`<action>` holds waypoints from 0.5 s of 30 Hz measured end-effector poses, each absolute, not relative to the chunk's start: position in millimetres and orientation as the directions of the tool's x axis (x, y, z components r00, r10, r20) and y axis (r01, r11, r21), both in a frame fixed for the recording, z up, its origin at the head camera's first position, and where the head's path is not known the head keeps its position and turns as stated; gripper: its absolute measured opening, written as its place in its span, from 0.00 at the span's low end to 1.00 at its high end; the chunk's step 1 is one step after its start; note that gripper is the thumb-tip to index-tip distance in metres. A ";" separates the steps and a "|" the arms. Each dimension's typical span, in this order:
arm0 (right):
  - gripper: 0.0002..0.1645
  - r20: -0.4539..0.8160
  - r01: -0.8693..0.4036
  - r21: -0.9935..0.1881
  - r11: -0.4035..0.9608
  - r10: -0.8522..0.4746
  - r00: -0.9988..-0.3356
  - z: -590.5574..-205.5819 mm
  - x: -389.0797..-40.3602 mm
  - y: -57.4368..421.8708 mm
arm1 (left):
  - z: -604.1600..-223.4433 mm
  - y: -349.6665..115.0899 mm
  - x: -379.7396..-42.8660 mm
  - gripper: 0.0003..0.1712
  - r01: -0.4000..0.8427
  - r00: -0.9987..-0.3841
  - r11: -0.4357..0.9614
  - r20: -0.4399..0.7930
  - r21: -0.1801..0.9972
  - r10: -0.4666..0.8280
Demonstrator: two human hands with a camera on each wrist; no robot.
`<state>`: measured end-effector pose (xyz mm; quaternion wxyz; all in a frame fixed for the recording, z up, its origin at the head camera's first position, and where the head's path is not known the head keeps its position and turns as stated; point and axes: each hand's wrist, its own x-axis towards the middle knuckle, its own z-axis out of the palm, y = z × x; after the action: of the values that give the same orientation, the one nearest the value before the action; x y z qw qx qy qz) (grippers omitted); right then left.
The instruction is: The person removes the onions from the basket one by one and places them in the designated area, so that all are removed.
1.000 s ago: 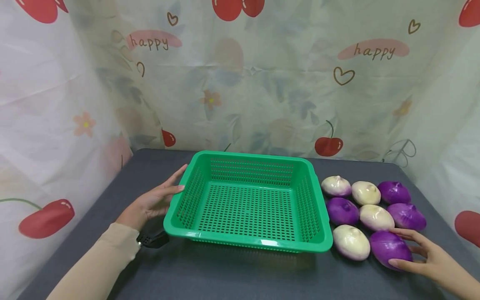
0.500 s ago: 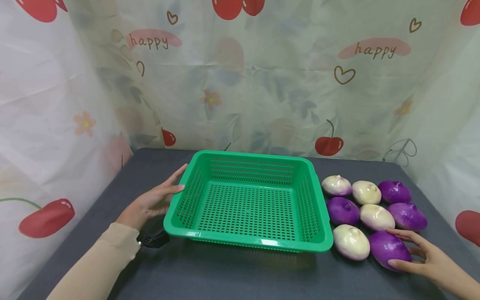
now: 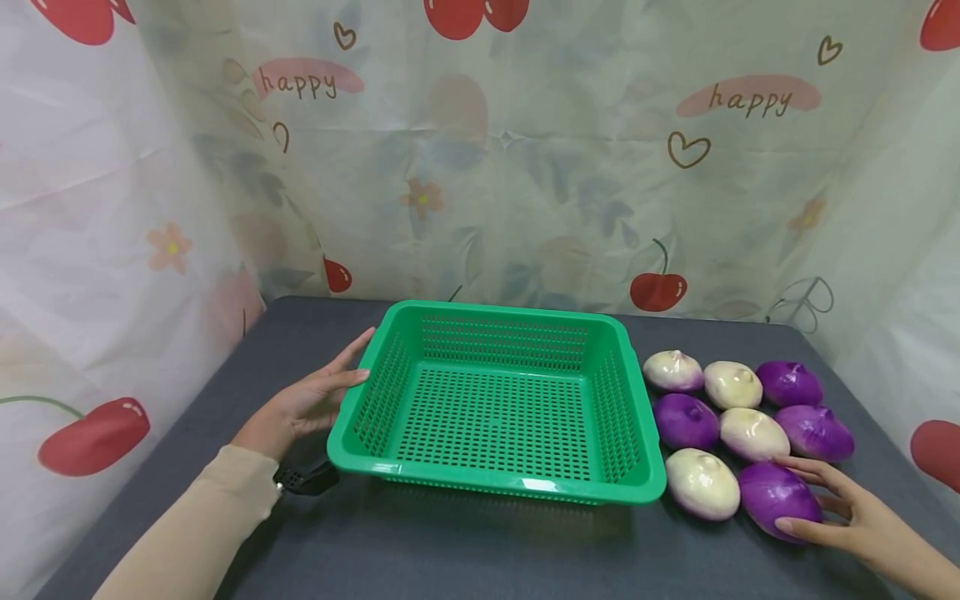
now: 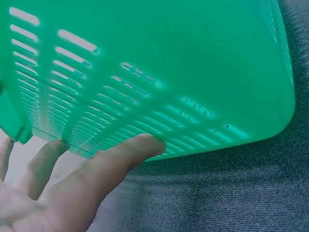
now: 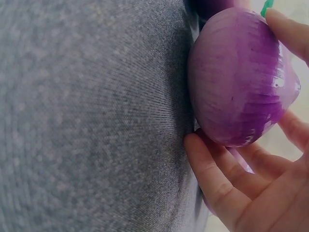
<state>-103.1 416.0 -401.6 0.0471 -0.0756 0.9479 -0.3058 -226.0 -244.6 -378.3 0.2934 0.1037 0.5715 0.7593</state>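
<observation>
A green plastic basket (image 3: 510,313) with slotted walls stands on the dark grey tabletop. My left hand (image 3: 306,404) touches its left side, fingers fairly straight. In the left wrist view, fingertips (image 4: 149,145) rest against the basket's slotted outer wall (image 4: 222,53). At the right, my right hand (image 3: 843,510) holds the nearest purple onion (image 3: 777,500) between thumb and fingers. The right wrist view shows this glossy onion (image 5: 236,77) lying against the cloth, with the thumb on one side and fingers on the other.
Several more onions are grouped right of the basket, among them a white one (image 3: 702,485) beside the held onion and a purple one (image 3: 814,432) behind it. A dark strap (image 3: 307,479) is on the left wrist. A printed curtain (image 3: 510,208) hangs behind the table.
</observation>
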 end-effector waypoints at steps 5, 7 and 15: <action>0.40 -0.049 -0.104 -0.583 0.806 -0.162 -0.986 -401.2 -102.6 416.5 | -379.5 -243.8 -227.5 0.41 -0.318 -0.793 -0.178 -0.159 0.931 0.588; 0.40 -0.037 -0.109 -0.584 0.804 -0.161 -0.986 -401.6 -102.2 416.4 | -379.3 -243.3 -227.5 0.42 -0.317 -0.792 -0.173 -0.159 0.933 0.589; 0.37 0.039 -0.181 -0.602 0.778 -0.197 -0.980 -399.5 -104.4 417.2 | -371.3 -243.9 -224.9 0.43 -0.325 -0.812 -0.107 -0.220 0.940 0.541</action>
<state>-104.4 417.2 -399.5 0.0129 -0.1004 0.9428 -0.3177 -224.9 -243.9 -371.3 0.2934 0.0899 0.6005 0.7384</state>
